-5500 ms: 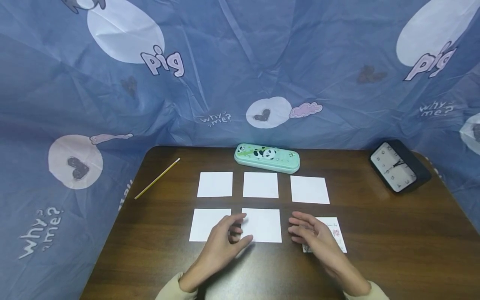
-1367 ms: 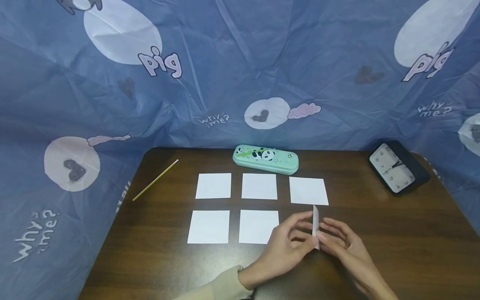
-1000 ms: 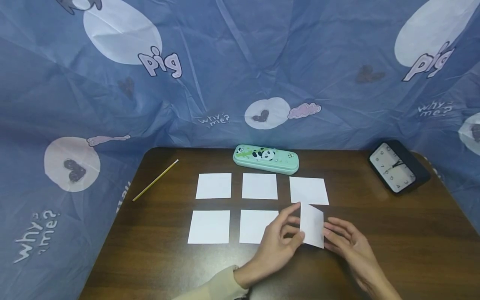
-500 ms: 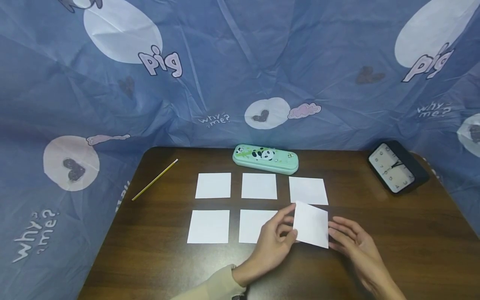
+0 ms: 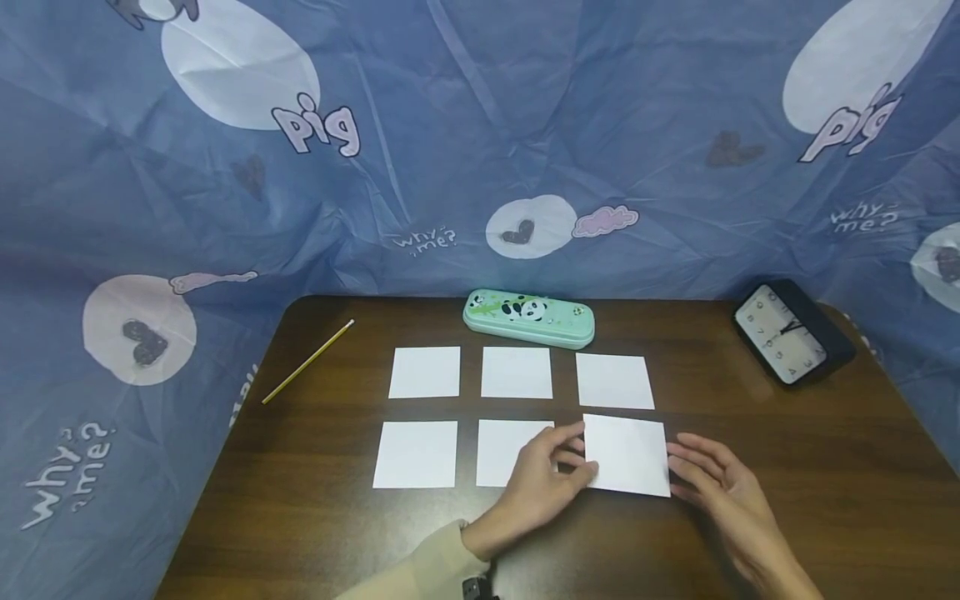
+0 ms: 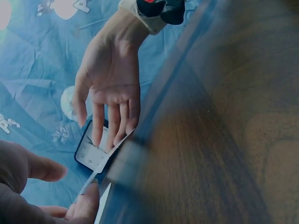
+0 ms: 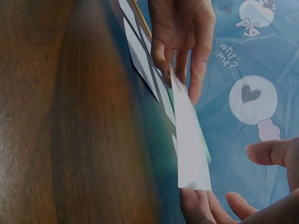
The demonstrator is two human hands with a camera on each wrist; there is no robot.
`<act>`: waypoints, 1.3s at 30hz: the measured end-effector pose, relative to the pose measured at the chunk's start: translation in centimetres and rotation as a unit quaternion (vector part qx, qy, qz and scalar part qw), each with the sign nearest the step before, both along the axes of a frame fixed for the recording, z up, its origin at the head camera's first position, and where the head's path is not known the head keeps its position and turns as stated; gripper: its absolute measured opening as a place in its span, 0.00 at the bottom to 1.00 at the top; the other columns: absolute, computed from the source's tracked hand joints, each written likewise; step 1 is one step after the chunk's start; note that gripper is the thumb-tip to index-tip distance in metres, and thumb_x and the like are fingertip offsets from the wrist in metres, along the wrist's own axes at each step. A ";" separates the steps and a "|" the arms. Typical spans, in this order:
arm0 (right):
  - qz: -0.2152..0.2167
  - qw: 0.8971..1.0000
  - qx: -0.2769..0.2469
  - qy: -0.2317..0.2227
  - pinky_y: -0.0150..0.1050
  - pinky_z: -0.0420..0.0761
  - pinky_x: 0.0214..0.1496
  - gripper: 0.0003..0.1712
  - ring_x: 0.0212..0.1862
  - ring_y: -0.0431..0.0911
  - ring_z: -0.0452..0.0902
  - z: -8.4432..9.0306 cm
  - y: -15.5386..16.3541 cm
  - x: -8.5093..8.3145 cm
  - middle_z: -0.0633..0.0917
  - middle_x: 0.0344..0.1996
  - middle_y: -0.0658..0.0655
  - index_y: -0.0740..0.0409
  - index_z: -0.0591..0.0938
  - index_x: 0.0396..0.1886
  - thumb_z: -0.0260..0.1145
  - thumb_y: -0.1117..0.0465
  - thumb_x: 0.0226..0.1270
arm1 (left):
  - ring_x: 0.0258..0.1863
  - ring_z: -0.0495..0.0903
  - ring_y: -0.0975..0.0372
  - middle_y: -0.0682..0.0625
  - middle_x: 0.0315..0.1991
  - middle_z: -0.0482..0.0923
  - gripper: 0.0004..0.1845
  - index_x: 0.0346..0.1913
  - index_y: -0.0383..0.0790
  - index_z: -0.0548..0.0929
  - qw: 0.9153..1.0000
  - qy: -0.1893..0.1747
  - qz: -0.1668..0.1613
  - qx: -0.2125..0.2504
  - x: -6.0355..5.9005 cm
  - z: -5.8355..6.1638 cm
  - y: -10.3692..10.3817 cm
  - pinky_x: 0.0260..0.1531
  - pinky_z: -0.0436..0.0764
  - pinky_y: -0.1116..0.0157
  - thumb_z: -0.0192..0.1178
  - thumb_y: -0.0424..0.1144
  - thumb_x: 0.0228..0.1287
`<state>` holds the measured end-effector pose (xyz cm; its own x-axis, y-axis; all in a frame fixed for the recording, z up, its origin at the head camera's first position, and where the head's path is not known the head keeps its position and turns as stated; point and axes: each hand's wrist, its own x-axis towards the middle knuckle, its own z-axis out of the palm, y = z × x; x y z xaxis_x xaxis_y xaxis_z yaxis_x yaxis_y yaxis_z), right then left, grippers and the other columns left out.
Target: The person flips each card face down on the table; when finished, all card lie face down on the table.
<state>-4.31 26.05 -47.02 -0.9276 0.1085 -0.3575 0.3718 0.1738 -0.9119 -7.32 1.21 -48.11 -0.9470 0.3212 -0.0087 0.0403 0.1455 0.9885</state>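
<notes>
Lowering blank-side-up, the card (image 5: 627, 455) sits at the lower right of the grid on the table (image 5: 787, 500), near edge slightly raised. Left hand (image 5: 543, 483) pinches its left edge; right hand (image 5: 716, 487) touches the right edge with relaxed, straight fingers. Risk: the left hand's release could skew it onto the neighbouring card (image 5: 504, 450) or upper card (image 5: 615, 381).

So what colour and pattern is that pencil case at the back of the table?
The pencil case is mint green with a panda picture, clearest in the head view.
</notes>
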 end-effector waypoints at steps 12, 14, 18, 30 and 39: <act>0.020 1.000 0.000 0.005 0.33 0.88 0.54 0.39 0.53 0.29 0.83 -0.5 0.9 0.0 0.84 0.62 0.51 0.65 0.62 0.76 0.66 0.51 0.77 | 0.45 0.90 0.52 0.39 0.51 0.81 0.31 0.67 0.24 0.76 0.995 -0.008 -0.044 -0.088 -0.5 -0.1 -0.1 0.43 0.85 0.76 0.71 0.36 0.64; 0.024 1.000 0.005 0.003 0.33 0.88 0.54 0.39 0.53 0.29 0.83 -0.5 0.9 -0.1 0.82 0.64 0.57 0.65 0.62 0.76 0.66 0.51 0.78 | 0.46 0.90 0.51 0.38 0.51 0.81 0.32 0.67 0.25 0.77 0.994 -0.009 -0.049 -0.100 -0.6 0.0 -0.1 0.43 0.85 0.75 0.71 0.38 0.65; 0.031 0.999 0.017 -0.004 0.32 0.88 0.54 0.39 0.52 0.27 0.82 -0.6 1.0 -0.1 0.77 0.70 0.67 0.65 0.62 0.77 0.64 0.49 0.79 | 0.46 0.90 0.50 0.37 0.52 0.82 0.32 0.67 0.25 0.77 0.993 -0.016 -0.057 -0.106 -0.8 0.1 0.0 0.42 0.85 0.75 0.71 0.38 0.64; 0.032 0.999 0.005 0.003 0.32 0.88 0.52 0.36 0.51 0.31 0.85 -1.0 1.3 -0.2 0.82 0.67 0.64 0.67 0.62 0.75 0.64 0.53 0.79 | 0.46 0.90 0.51 0.37 0.54 0.83 0.35 0.69 0.24 0.75 0.990 -0.049 -0.074 -0.112 -1.1 0.2 -0.1 0.37 0.86 0.74 0.72 0.40 0.64; 0.037 0.999 0.005 -0.004 0.32 0.88 0.53 0.37 0.51 0.30 0.85 -1.2 1.5 -0.2 0.80 0.68 0.66 0.67 0.60 0.76 0.62 0.52 0.80 | 0.46 0.89 0.58 0.38 0.55 0.84 0.32 0.69 0.27 0.75 0.988 -0.046 -0.073 -0.127 -1.0 0.3 -0.1 0.41 0.86 0.73 0.67 0.44 0.70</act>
